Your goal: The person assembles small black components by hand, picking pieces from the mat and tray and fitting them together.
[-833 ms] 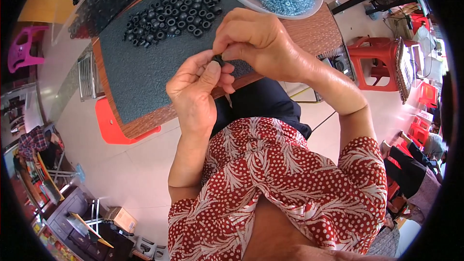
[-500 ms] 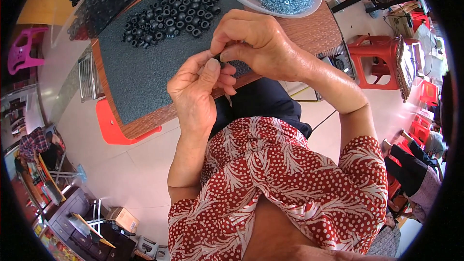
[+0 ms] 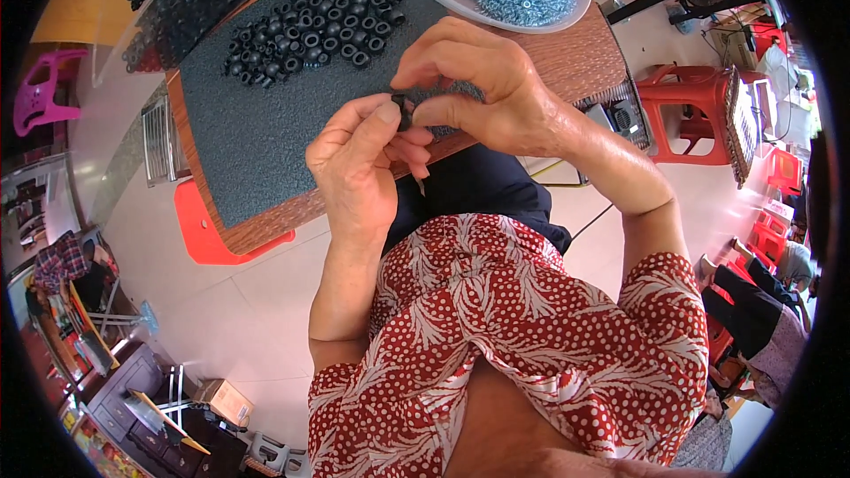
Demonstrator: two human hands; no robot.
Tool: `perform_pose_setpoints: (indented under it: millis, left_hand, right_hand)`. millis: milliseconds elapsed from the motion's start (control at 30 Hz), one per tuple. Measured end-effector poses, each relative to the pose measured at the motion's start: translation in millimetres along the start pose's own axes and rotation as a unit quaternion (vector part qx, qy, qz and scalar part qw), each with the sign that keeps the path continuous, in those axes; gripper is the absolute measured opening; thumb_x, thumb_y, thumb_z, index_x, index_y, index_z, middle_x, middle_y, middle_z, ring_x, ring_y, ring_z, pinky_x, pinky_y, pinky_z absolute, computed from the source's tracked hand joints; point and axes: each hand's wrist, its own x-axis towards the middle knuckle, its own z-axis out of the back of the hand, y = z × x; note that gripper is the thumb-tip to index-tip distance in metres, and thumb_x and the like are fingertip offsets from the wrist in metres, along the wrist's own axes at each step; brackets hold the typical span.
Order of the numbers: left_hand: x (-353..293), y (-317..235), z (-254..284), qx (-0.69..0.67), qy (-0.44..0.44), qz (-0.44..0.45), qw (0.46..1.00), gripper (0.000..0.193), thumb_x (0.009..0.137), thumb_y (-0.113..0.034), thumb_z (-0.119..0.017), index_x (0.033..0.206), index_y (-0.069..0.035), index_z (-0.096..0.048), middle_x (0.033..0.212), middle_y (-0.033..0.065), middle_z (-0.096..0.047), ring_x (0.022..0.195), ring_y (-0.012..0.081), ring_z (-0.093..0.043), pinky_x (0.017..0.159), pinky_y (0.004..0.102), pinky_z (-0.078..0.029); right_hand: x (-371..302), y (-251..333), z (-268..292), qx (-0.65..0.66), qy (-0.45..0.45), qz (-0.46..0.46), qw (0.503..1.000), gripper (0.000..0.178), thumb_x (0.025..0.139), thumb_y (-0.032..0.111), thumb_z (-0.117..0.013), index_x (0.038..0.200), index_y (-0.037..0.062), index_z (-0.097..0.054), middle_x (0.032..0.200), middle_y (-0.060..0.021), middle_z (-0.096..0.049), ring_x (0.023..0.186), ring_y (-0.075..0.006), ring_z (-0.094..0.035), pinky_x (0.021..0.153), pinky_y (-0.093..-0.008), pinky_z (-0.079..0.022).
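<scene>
Small black piece [image 3: 404, 112] between the left fingers [image 3: 384, 115].

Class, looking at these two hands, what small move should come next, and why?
Probably the right hand should bring its fingers lightly together on the small black piece: the left hand pinches it, while the right thumb and forefinger stand apart beside it. Whether they touch it is unclear.

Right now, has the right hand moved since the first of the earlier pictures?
Yes, slightly: judged against the table, the right hand has shifted rightward, toward the table's right end.
</scene>
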Motion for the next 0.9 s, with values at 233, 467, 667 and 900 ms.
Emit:
perform_pose_setpoints:
  millis: [233, 467, 667, 900]
  left_hand:
    - [6, -4, 2, -0.016, -0.001, 0.018, 1.000, 0.020, 0.086, -0.014, -0.058, 0.091, 0.006, -0.058, 0.068, 0.0127, -0.062, 0.050, 0.0190, -0.060, 0.044, 0.0270, -0.048]
    - [5, -9, 0, 0.006, -0.007, 0.024, 1.000, 0.020, 0.088, -0.014, -0.057, 0.091, 0.006, -0.057, 0.068, 0.0133, -0.062, 0.050, 0.0189, -0.060, 0.045, 0.0266, -0.049]
    - [-2, -5, 5, 0.018, -0.001, 0.015, 1.000, 0.025, 0.088, -0.016, -0.059, 0.095, 0.008, -0.057, 0.069, 0.0142, -0.063, 0.050, 0.0182, -0.059, 0.045, 0.0257, -0.048]
    - [-8, -5, 8, -0.011, 0.029, -0.012, 0.999, 0.025, 0.089, -0.011, -0.058, 0.102, 0.010, -0.055, 0.079, 0.0166, -0.064, 0.056, 0.0212, -0.063, 0.050, 0.0282, -0.052]
  right_hand:
    - [1, -3, -8, -0.117, 0.009, 0.071, 0.991, 0.032, 0.063, 0.016, -0.070, 0.089, -0.0008, -0.060, 0.086, -0.0141, -0.058, 0.083, -0.0316, -0.055, 0.072, -0.0388, -0.047]
    - [6, -5, -8, -0.137, 0.044, 0.090, 0.985, 0.030, 0.065, 0.012, -0.070, 0.088, -0.0019, -0.059, 0.081, -0.0133, -0.057, 0.078, -0.0308, -0.054, 0.067, -0.0387, -0.047]
    - [5, -4, -11, -0.139, 0.034, 0.158, 0.977, 0.035, 0.058, 0.006, -0.072, 0.088, -0.0046, -0.058, 0.078, -0.0135, -0.054, 0.071, -0.0305, -0.053, 0.059, -0.0369, -0.046]
    - [5, -2, -10, -0.145, 0.026, 0.188, 0.971, 0.036, 0.057, 0.005, -0.071, 0.088, -0.0055, -0.057, 0.078, -0.0135, -0.054, 0.071, -0.0298, -0.052, 0.060, -0.0366, -0.046]
